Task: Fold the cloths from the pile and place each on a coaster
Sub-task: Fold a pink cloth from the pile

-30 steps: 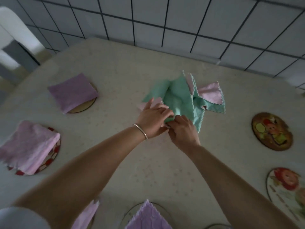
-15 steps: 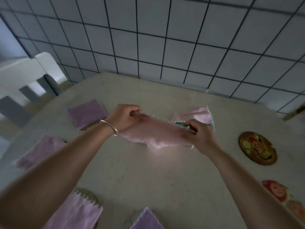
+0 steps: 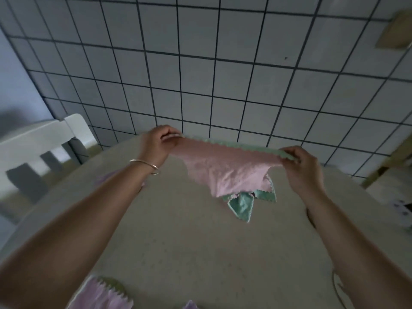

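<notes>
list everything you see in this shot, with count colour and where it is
pink cloth: 1, pink with a green scalloped top edge, stretched in the air between both hands above the table
green cloth: 1, green, behind and below the pink cloth; on the table or hanging, cannot tell
lilac cloths: 2 partly visible, bottom edge, the left one on a coaster
table: 1, beige, fills the lower half
tiled wall: 1, pale tiles with dark grout, behind the table
chair: 1, white, far left
bracelet: 1, silver, on the left wrist
left hand: 1, pinching the cloth's left top corner
right hand: 1, pinching the right top corner
</notes>
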